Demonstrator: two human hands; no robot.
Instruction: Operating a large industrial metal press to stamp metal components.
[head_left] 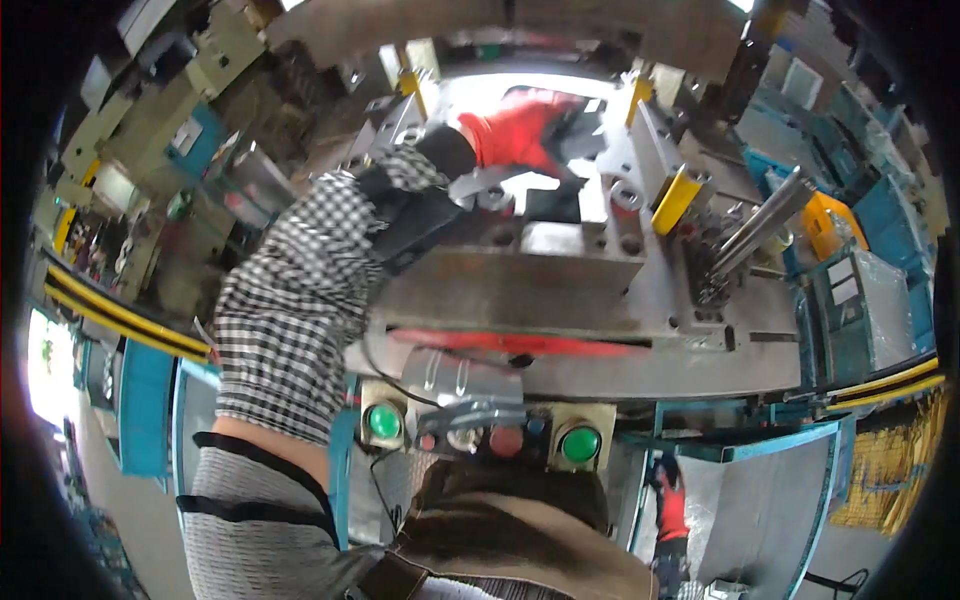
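My left hand [525, 130], in a red glove with dark fingers, reaches over the metal die [500, 285] in the press. Its fingers are blurred against bright light, so a grip is unclear. Just below them a small dark flat piece [552, 205] lies behind a shiny metal block [553, 238]. At the lower right, my right hand [671, 503], in a similar red and dark glove, is lowered at the left side of a blue-edged metal tray [750, 510]. Its dark fingers are near the tray's rim, too small to read.
Yellow-topped posts [680, 200] and an upright steel rod pair [765, 220] flank the die. In front is a control box with a green button [580, 444] at right and another green button [383, 421] at left. Yellow-black bars [125, 312] run at the sides.
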